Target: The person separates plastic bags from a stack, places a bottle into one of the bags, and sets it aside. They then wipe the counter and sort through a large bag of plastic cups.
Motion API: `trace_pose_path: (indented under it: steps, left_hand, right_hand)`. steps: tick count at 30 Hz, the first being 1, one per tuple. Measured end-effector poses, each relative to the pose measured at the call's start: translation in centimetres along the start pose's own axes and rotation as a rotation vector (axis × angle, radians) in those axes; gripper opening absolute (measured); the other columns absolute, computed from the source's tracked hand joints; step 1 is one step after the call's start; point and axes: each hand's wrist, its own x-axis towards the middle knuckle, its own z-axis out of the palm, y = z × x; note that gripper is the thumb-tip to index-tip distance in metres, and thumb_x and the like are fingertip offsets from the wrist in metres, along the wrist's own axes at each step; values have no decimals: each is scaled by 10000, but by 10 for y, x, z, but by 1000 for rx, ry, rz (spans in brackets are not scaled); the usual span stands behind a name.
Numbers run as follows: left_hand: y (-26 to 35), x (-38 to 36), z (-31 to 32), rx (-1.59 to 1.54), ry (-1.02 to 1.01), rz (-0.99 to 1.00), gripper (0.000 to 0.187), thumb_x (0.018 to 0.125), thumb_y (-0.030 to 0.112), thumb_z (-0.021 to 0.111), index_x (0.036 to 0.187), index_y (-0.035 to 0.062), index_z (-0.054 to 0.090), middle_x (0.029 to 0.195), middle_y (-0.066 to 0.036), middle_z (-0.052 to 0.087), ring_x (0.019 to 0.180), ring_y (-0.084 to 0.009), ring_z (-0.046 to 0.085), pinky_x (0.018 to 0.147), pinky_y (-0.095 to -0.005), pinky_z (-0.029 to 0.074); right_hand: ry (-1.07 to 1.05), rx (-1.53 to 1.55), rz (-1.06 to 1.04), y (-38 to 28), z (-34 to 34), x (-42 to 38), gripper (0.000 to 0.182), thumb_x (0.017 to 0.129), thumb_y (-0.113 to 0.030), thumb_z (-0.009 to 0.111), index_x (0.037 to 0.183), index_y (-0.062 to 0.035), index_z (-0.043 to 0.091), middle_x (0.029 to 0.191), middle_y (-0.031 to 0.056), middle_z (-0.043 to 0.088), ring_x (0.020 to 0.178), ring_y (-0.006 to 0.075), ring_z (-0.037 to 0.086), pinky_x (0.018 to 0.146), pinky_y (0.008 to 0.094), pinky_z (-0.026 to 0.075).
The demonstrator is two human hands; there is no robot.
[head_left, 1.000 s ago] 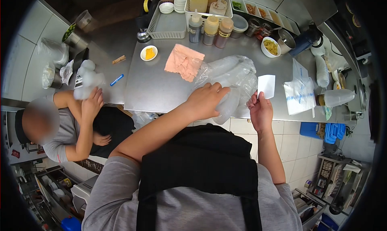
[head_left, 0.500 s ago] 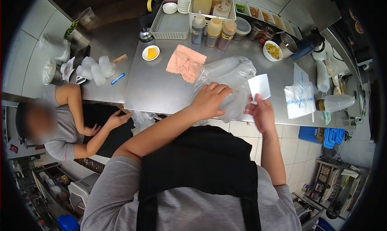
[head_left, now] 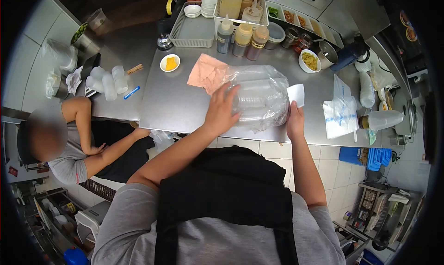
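Note:
A clear plastic bag of stacked clear plastic lids or cups [head_left: 261, 96] lies near the front edge of the steel table [head_left: 178, 103]. My left hand [head_left: 223, 110] rests against the bag's left side with its fingers spread. At the bag's right end, my right hand [head_left: 295, 121] holds a small white card [head_left: 296, 95] between thumb and fingers. A crumpled peach cloth [head_left: 206, 74] touches the bag's upper left. Further left stands a small white dish [head_left: 169, 63] with something yellow in it.
Squeeze bottles [head_left: 243, 38], a plastic basket [head_left: 192, 38] and a bowl of yellow-green food [head_left: 309, 60] stand at the back. White plastic bags [head_left: 339, 119] lie right. A co-worker [head_left: 76, 144] sits left, near plastic cups [head_left: 109, 84] and a blue marker [head_left: 132, 93].
The plastic bag is now straighter and spread level between my hands. My left hand has moved left and down, and the card has dropped slightly with my right hand. The co-worker's hand has shifted.

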Motion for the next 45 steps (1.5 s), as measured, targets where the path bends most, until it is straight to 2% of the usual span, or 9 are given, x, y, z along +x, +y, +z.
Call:
trace_pose_path:
  steps: [8, 11, 17, 24, 30, 34, 40, 42, 45]
  left_hand:
    - [-9, -38, 10, -491, 100, -579, 240, 817, 7, 636, 943, 34, 433, 779, -132, 547, 704, -282, 574, 648, -361, 465]
    - [-4, -54, 23, -536, 195, -486, 130, 870, -1, 565, 932, 20, 452, 721, -138, 541, 656, -280, 574, 621, -350, 462]
    - [-27, -33, 8, -493, 221, -423, 57, 928, 15, 483, 984, 17, 485, 808, -146, 572, 738, -293, 592, 687, -365, 472]
    - [-37, -36, -15, -473, 140, -302, 216, 934, 25, 461, 1139, 9, 528, 1044, -183, 580, 932, -313, 593, 843, -360, 473]
    - [-46, -29, -39, -156, 75, -339, 323, 850, 65, 587, 1168, 30, 540, 1029, -174, 588, 910, -309, 593, 794, -373, 482]
    - [-49, 8, -47, -164, -17, -402, 325, 826, 61, 589, 1147, 27, 546, 1006, -213, 633, 922, -362, 620, 802, -429, 494]
    - [-21, 26, -40, -341, 117, -129, 297, 841, 42, 546, 1138, 34, 553, 977, -223, 650, 890, -387, 628, 789, -444, 500]
    - [-18, 12, -39, -202, -167, -168, 298, 842, 25, 559, 1139, 50, 556, 941, -162, 643, 841, -321, 623, 746, -415, 490]
    - [-24, -27, -62, -213, 226, 12, 327, 821, 25, 585, 1143, 68, 554, 1066, -157, 609, 987, -321, 581, 836, -436, 459]
  right_hand:
    - [172, -65, -90, 23, 30, -38, 332, 1025, -223, 416, 1250, 11, 490, 1080, 49, 579, 972, 122, 543, 845, 271, 438]
    - [262, -303, -285, 49, 47, -38, 301, 1020, -225, 410, 1133, 39, 501, 963, 76, 561, 861, 171, 524, 808, 311, 434]
    - [89, -20, -18, 18, 50, -47, 241, 1019, -254, 441, 1034, -42, 555, 790, -31, 516, 669, 63, 452, 623, 242, 394]
    - [-21, -179, 97, 0, 24, -47, 323, 1007, -274, 476, 1163, -9, 576, 958, 29, 607, 833, 95, 535, 734, 261, 455]
    - [55, -704, -669, -27, 37, -46, 165, 970, -134, 495, 1065, -42, 595, 1195, 120, 553, 1082, 253, 519, 906, 354, 431]
    - [-258, -1246, -1004, -58, 77, -53, 153, 818, 39, 565, 945, -39, 601, 1280, 136, 523, 1146, 376, 464, 970, 439, 391]
    - [-177, -1064, -893, -48, 86, -43, 126, 816, 44, 578, 939, 28, 595, 1048, 164, 589, 977, 354, 525, 883, 392, 429]
    - [-114, -1055, -851, -52, 89, -48, 96, 863, 21, 553, 946, 55, 588, 1061, 181, 581, 979, 361, 525, 888, 390, 429]
    - [-127, -1006, -861, -34, 73, -43, 157, 933, -27, 503, 1034, 75, 565, 1054, 173, 578, 998, 334, 534, 888, 378, 430]
